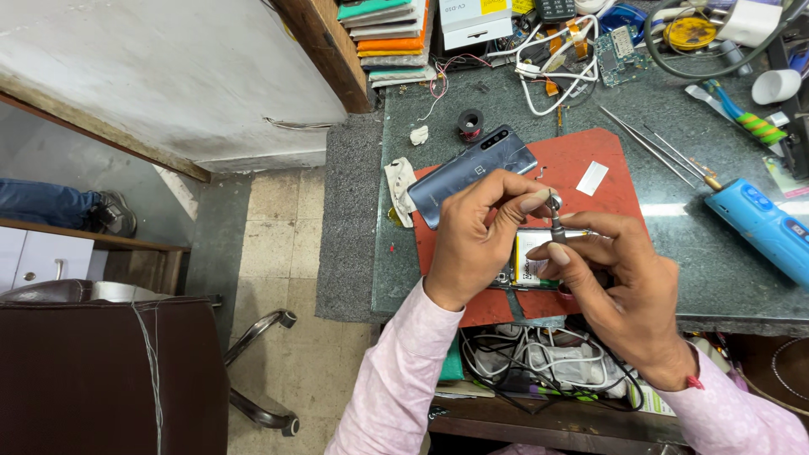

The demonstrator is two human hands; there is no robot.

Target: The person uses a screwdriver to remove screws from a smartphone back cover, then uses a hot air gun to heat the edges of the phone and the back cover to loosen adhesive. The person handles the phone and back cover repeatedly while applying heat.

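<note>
Screwdriver is the small precision kind, sitting upright at the center of the frame, just above an opened phone on the red mat. Left hand has its grip pinched on the top cap of the driver with thumb and forefinger. Right hand is clenched around the shaft lower down, fingers curled in. Just up-left of the hands, the grey phone back cover lies face down on the mat. Further right on the bench there's a pair of tweezers and a blue handheld tool. Tangle of cables along the top edge.
</note>
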